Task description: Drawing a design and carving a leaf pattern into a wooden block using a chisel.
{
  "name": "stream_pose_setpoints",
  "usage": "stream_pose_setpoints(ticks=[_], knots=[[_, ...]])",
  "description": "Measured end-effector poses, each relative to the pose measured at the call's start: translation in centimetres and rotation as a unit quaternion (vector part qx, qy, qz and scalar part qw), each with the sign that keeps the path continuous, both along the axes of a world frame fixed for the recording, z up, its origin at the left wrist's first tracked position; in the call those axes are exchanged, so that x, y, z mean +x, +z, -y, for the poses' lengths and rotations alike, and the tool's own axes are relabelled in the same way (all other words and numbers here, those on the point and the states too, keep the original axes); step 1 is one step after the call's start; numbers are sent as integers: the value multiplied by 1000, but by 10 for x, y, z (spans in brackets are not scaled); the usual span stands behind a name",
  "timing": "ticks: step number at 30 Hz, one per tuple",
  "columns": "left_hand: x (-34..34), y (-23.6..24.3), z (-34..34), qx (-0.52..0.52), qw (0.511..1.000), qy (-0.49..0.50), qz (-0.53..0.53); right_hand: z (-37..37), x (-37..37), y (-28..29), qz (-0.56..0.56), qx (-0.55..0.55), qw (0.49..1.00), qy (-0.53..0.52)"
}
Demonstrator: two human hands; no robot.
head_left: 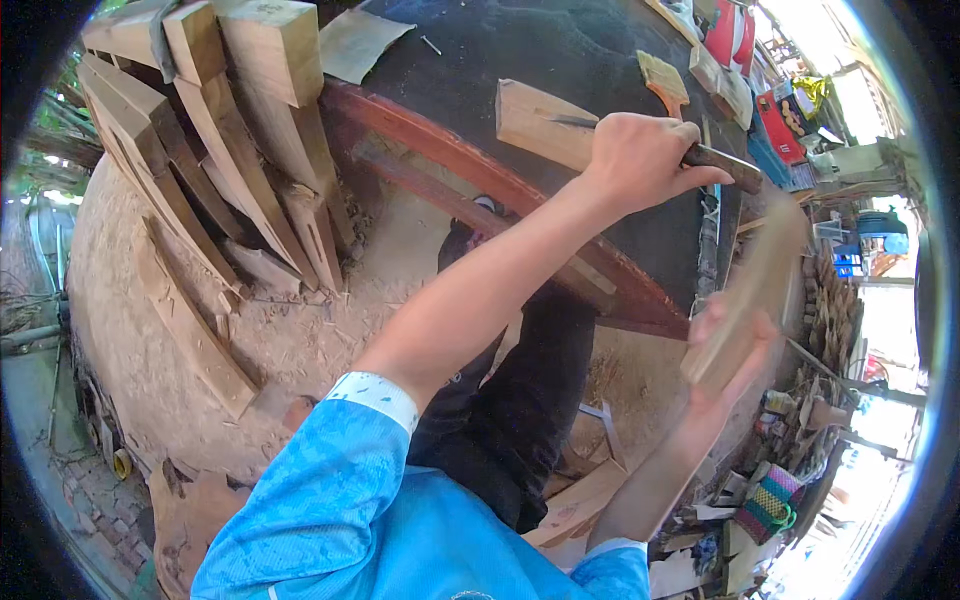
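Observation:
My left hand [645,155] is closed around a chisel [735,168], whose wooden handle sticks out past the thumb side. Its thin metal blade lies toward a pale wood block [530,125] on the dark tabletop. The hand covers part of the chisel and the block's right end. My right hand [745,365] grips a thick wooden mallet [760,275], smeared by motion and raised beside the table's right edge. A gap shows between the mallet and the chisel handle's end.
Long beams [265,50] lean at the table's left. A flat brush [664,82], sandpaper-like sheet [360,45] and nail [430,45] lie on the dark table [470,75]. A curved offcut [195,330] and shavings cover the floor. A woven basket [768,502] stands right.

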State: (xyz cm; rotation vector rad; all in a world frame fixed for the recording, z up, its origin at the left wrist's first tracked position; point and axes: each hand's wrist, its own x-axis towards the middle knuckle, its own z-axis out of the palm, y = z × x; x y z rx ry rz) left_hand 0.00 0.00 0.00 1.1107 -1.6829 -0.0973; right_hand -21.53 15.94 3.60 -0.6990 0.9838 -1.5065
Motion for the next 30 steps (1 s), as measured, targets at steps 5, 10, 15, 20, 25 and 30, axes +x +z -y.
stream_pose_setpoints(ticks=[5,10,15,20,25,30], knots=[[-2,2,-4,24,1000,-15,11,-11,12,15,-57,28,998,-5],[-1,5,-5,0,1000,-16,5,-17,14,10,-56,72,995,50],[-6,3,-7,51,997,-17,59,-42,4,12,-157,128,979,-25],[-9,-2,-8,30,984,-127,124,-49,-13,9,-537,122,814,-182],[-10,-2,-11,27,944,-246,216,-39,-20,16,-666,154,715,-146],[-8,1,-9,20,949,-254,186,-9,-15,24,-712,152,670,-145]])
